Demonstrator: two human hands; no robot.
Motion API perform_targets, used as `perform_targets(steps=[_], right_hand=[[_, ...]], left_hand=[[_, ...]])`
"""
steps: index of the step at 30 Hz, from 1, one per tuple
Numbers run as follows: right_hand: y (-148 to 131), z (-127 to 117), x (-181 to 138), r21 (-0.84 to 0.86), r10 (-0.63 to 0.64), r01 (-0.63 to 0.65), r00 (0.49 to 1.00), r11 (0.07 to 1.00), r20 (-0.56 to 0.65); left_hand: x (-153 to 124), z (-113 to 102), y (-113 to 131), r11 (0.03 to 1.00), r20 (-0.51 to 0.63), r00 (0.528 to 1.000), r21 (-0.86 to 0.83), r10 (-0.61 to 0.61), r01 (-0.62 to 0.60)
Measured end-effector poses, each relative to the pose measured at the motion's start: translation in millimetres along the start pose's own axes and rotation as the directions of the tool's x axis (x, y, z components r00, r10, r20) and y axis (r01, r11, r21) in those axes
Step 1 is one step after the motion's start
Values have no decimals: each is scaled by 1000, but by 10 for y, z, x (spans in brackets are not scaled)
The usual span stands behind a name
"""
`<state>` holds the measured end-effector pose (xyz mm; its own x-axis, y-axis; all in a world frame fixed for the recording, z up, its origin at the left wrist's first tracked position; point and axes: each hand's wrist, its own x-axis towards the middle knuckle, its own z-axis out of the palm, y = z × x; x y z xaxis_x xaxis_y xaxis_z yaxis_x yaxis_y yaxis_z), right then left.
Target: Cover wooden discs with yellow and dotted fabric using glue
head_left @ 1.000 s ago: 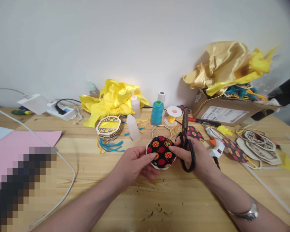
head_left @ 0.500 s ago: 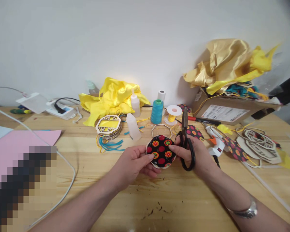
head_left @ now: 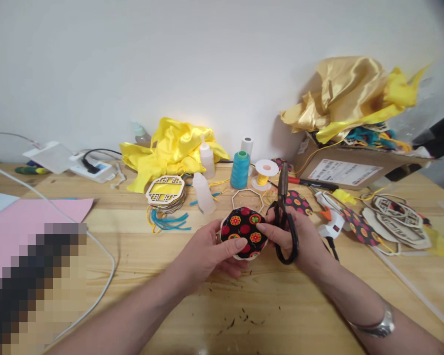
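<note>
Between my hands is a small disc (head_left: 245, 228) faced with black floral fabric, its pale rim showing at the edge. My left hand (head_left: 216, 249) is closed on its left side, thumb across the fabric and fingers beneath. My right hand (head_left: 299, 239) pinches the disc's right edge with the thumb while also holding black-handled scissors (head_left: 282, 190), whose blades point up and away from me. The fingers under the disc are partly hidden. Just beyond it lies an octagonal wooden frame (head_left: 247, 191).
Behind stand a teal thread cone (head_left: 240, 170), a yellow thread spool (head_left: 265, 168) and a white bottle (head_left: 207, 160). Yellow satin (head_left: 177, 148) and stacked lattice pieces (head_left: 166, 191) lie left. A glue gun (head_left: 331, 222) and a cardboard box (head_left: 340, 167) are right. Dark scraps (head_left: 244, 318) lie in front.
My left thumb has slid right, further across the fabric. The disc has shifted slightly left. The scissors remain in my right hand.
</note>
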<state>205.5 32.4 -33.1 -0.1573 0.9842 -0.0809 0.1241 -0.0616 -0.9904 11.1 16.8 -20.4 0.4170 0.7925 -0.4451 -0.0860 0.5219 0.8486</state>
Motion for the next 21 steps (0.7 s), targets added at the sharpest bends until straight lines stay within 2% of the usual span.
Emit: perform_targets(steps=[5,21], right_hand=[[-5,60,-35,25,-24,24,1000,999,0],[-8,49,-37,39,-45,45,999,998,12]], left_hand=[[14,23,-48,999,19,999,-1,-34,34],[6,22,-26,995,66,997,91,43,-49]])
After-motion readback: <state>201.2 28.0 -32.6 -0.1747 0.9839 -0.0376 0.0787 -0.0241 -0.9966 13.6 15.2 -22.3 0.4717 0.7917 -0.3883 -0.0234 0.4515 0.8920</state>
